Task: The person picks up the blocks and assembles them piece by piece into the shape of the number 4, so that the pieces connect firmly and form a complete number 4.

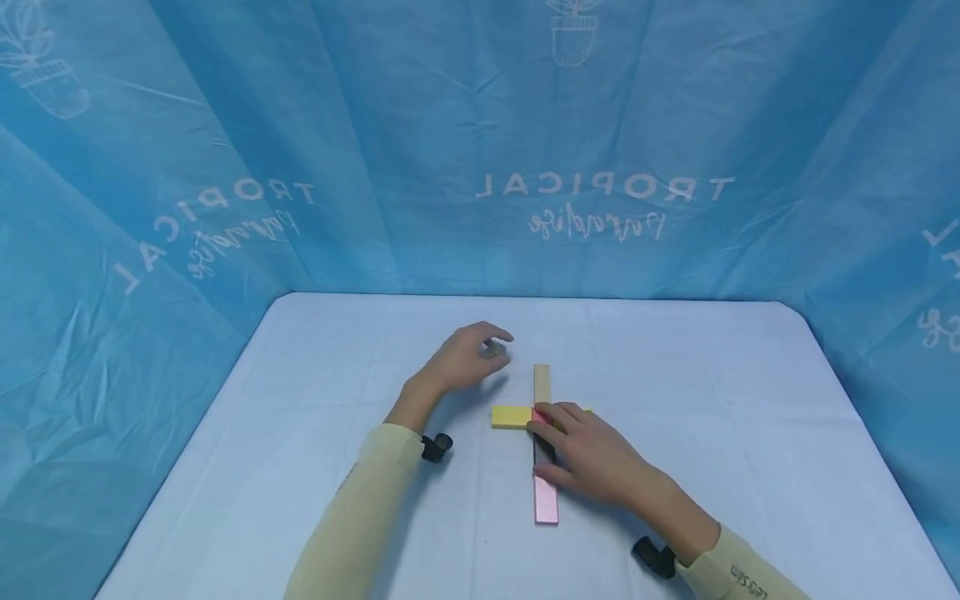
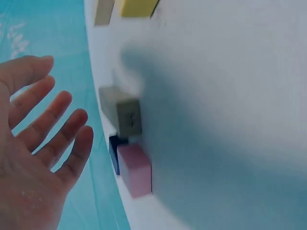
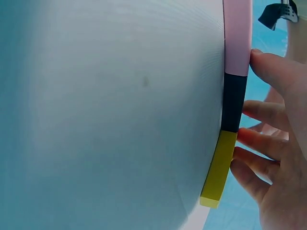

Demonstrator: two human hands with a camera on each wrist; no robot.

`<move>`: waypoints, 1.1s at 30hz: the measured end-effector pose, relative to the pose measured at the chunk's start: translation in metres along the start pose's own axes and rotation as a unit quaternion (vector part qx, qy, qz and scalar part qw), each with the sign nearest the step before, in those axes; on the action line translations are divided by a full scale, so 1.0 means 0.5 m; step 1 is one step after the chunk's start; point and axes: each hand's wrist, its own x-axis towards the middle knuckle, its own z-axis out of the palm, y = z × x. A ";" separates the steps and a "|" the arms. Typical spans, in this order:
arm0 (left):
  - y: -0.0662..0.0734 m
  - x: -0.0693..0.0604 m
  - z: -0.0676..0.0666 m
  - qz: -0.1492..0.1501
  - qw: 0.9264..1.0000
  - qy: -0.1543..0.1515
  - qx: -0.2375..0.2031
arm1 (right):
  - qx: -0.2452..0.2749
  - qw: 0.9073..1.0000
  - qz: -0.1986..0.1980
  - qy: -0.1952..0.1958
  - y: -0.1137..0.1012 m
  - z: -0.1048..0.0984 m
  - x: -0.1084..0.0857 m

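Flat-lying blocks form a cross on the white table: a tan block (image 1: 542, 383) at the top, a yellow block (image 1: 512, 417) on the left, a black block (image 1: 543, 451) and a pink block (image 1: 546, 500) below. My right hand (image 1: 600, 457) rests over its right side, fingertips against the blocks, covering part of the yellow arm. Beyond the cross's left arm, my left hand (image 1: 468, 358) hovers with fingers apart, holding nothing. In the left wrist view, another tan block (image 2: 128, 117), a dark block (image 2: 114, 152) and another pink block (image 2: 135, 170) stand close together near those fingers.
A white cloth covers the table (image 1: 712, 400). Blue curtains (image 1: 420, 150) with white lettering hang behind it and on both sides. Dark straps with small black devices (image 1: 654, 557) sit at the wrists.
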 end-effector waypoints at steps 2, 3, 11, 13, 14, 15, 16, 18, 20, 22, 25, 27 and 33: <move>-0.008 -0.004 -0.009 -0.018 1.000 0.025 -0.005 | -0.001 1.000 0.003 -0.003 0.000 0.000 0.001; -0.012 -0.006 -0.014 -0.026 0.999 0.036 -0.001 | 0.000 1.000 0.004 -0.005 0.000 0.000 0.001; -0.045 -0.020 -0.032 -0.045 0.996 0.072 -0.006 | 0.008 1.000 0.014 -0.010 0.002 -0.001 0.002; -0.053 -0.027 -0.035 -0.053 0.996 0.070 -0.010 | 0.009 1.000 0.014 -0.009 0.001 -0.001 0.001; -0.057 -0.030 -0.036 -0.057 0.996 0.067 -0.011 | 0.009 1.000 0.014 -0.009 0.001 -0.001 0.000; -0.061 -0.034 -0.038 -0.058 0.996 0.065 -0.013 | 0.008 1.000 0.014 -0.009 0.001 -0.001 0.000; -0.066 -0.037 -0.040 -0.059 0.996 0.062 -0.015 | 0.009 1.000 0.014 -0.008 0.000 -0.002 0.000; -0.071 -0.046 -0.044 -0.063 0.996 0.053 -0.018 | 0.008 1.000 0.013 -0.008 0.000 -0.001 0.000; -0.074 -0.055 -0.047 -0.067 0.997 0.046 -0.016 | 0.008 1.000 0.013 -0.009 -0.001 0.000 0.001; -0.076 -0.063 -0.049 -0.075 0.996 0.040 -0.009 | 0.007 1.000 0.012 -0.009 -0.001 0.002 0.001; -0.080 -0.071 -0.048 -0.083 0.996 0.034 0.003 | 0.005 1.000 0.013 -0.009 0.000 0.005 0.000; -0.085 -0.075 -0.046 -0.090 0.995 0.030 0.010 | 0.003 1.000 0.012 -0.006 0.001 0.006 -0.001; -0.101 -0.082 -0.040 -0.101 0.994 0.023 0.018 | 0.003 1.000 0.007 0.001 0.002 0.006 -0.001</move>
